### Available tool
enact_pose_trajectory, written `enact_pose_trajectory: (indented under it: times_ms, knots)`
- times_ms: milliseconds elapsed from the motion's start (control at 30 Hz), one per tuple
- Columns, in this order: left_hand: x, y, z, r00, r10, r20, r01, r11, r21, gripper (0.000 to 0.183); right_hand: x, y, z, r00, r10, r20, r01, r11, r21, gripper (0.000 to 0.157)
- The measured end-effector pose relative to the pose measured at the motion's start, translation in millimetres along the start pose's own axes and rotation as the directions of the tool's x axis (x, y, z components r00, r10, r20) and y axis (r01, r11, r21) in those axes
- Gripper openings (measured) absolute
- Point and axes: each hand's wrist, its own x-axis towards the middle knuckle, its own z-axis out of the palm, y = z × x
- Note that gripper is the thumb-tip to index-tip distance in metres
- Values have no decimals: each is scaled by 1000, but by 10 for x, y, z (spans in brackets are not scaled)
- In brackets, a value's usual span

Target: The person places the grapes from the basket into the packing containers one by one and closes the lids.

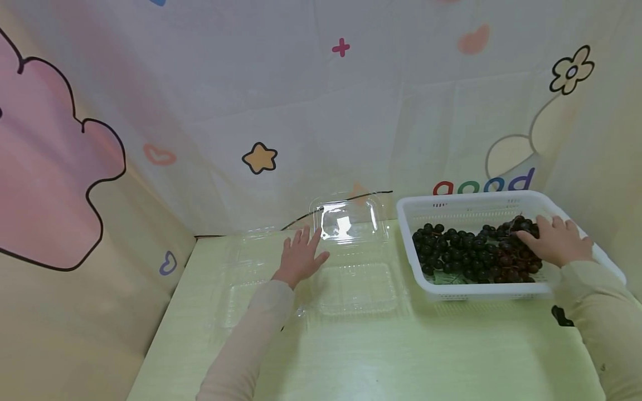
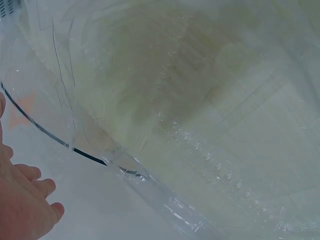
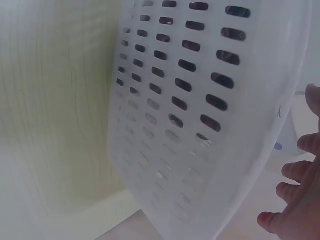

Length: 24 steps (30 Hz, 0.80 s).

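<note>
Bunches of dark grapes (image 1: 456, 253) lie in a white perforated plastic basket (image 1: 426, 287) on the right of the table. My right hand (image 1: 564, 242) reaches over the basket's right end, its fingertips and thumb right at the grapes there. In the right wrist view the fingers of that hand (image 3: 300, 200) are spread above the basket's rim. My left hand (image 1: 299, 260), fingers spread, hovers over two clear plastic clamshell boxes. One clamshell (image 1: 358, 289) stands with its lid (image 1: 346, 220) raised against the backdrop; the other clamshell (image 1: 243, 289) lies left of it, partly behind my forearm.
A printed cloth backdrop (image 1: 301, 111) hangs right behind the pale green table (image 1: 381, 362) and along its left side. A small black object (image 1: 563, 316) lies by the table's right edge, below the basket and partly behind my right sleeve.
</note>
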Motion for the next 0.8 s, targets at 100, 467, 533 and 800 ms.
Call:
enact_pose_trajectory:
  times_ms: [100, 467, 533, 800]
  knots:
    - [-3, 4, 7, 1000, -2, 6, 2, 1000, -2, 64, -13, 51, 4, 1000, 9, 6, -9, 1000, 2, 86]
    - [27, 7, 59, 1000, 13, -1, -13, 1000, 2, 64, -55, 128, 34, 993, 119, 1, -119, 993, -14, 82]
    - [29, 16, 62, 1000, 22, -6, -22, 1000, -4, 64, -58, 148, 39, 991, 131, -2, -131, 991, -13, 80]
    - [15, 72, 44, 998, 53, -15, -53, 999, -6, 63, -45, 272, 62, 991, 134, -6, -134, 990, -39, 85]
